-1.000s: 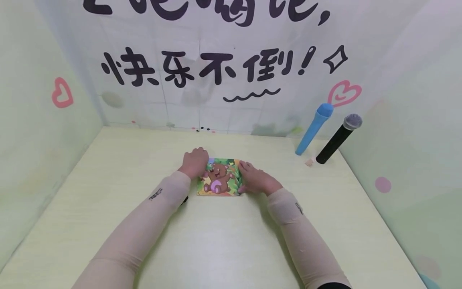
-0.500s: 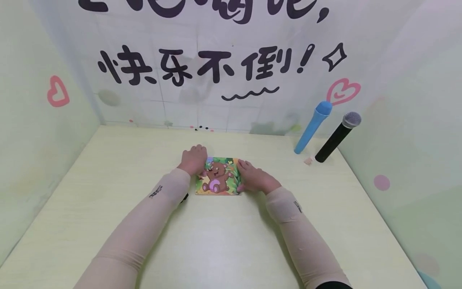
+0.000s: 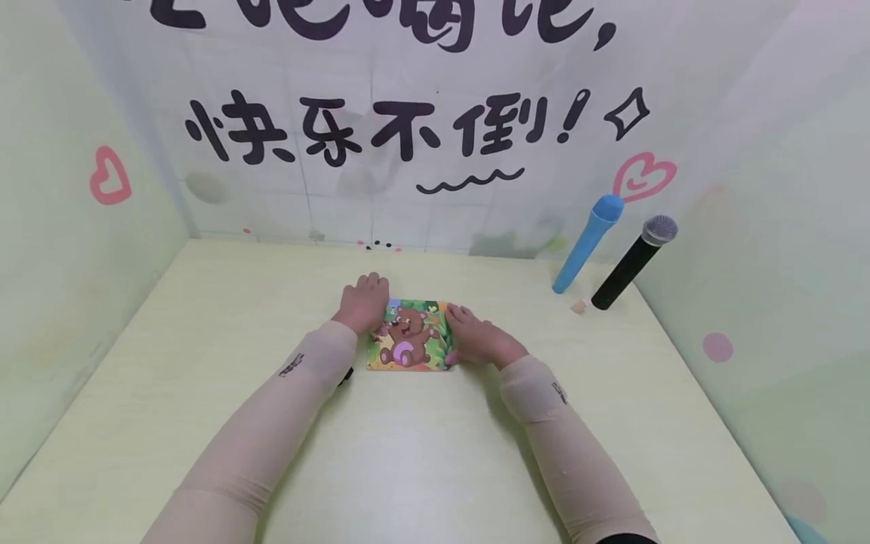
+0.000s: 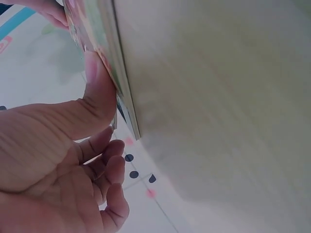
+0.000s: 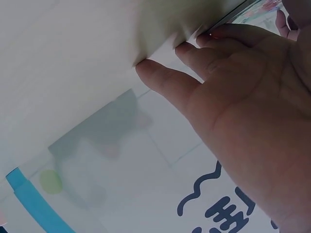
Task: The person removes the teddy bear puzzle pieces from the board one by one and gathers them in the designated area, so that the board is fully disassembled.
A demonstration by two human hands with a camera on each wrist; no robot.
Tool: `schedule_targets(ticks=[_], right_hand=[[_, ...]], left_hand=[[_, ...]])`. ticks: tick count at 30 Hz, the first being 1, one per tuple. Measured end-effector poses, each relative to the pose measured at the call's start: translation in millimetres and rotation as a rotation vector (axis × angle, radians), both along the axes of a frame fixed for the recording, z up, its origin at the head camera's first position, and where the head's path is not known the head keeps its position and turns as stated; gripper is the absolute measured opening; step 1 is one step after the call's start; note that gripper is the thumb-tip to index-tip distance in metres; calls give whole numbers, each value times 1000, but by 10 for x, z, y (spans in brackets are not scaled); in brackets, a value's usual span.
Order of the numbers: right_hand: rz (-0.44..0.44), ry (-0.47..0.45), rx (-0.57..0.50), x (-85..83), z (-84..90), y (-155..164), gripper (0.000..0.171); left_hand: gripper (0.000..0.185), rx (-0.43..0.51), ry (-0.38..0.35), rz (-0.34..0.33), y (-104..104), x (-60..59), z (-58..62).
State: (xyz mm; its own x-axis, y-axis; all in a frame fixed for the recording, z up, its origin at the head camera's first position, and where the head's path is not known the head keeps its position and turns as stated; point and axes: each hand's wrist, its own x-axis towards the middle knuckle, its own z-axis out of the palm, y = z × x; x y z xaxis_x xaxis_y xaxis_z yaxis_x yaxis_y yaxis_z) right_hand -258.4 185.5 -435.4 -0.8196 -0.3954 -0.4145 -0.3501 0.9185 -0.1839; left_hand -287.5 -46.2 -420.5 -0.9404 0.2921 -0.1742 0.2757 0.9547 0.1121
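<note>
A rectangular bear picture board (image 3: 411, 336) lies on the pale table (image 3: 435, 453), its brown cartoon bear facing up. Layered edges of the board (image 4: 127, 104) show in the left wrist view. At its left side, my left hand (image 3: 362, 304) has the thumb on the printed face by the edge, with the other fingers curled just past it. My right hand (image 3: 482, 338) rests along the right side, fingers fairly straight. In the right wrist view, fingertips (image 5: 146, 68) of that hand touch the tabletop, and the index finger lies beside the board's edge.
A blue microphone (image 3: 586, 245) and a black microphone (image 3: 628, 268) with a grey mesh head are at the back right. Near their bases lies a small beige piece (image 3: 579, 307). A white printed backdrop (image 3: 353, 204) closes off the table's far side.
The board stays in the same place between both hands. The left fingers look slightly more spread than before; the whole head view has shifted a little.
</note>
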Motion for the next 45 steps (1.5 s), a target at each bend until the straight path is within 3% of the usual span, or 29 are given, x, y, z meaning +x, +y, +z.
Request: schedule_targets(ticks=[7,15,20,31,39,45], right_hand=[[5,13,6,22,-9,-14,101],[-14,16,-90,-13,-40,11,104],[0,5,-54,-5,-28,7,93],[-9,26,-24,14,-16,-16,90],[8,27,-38,8,1,-32,92],[22,39,-56,38,18,-41,88]], left_hand=[[37,93,-41,-6,-50,32,1],[53,244,-115,-33,-128,45,59],[54,279,-118,-68,-185,1,28],[53,377,-215,-34,-261,-142,-88],[48,436,-267,-23,-312,-105,-25],[41,544,-346,-11,-367,-114,-29]])
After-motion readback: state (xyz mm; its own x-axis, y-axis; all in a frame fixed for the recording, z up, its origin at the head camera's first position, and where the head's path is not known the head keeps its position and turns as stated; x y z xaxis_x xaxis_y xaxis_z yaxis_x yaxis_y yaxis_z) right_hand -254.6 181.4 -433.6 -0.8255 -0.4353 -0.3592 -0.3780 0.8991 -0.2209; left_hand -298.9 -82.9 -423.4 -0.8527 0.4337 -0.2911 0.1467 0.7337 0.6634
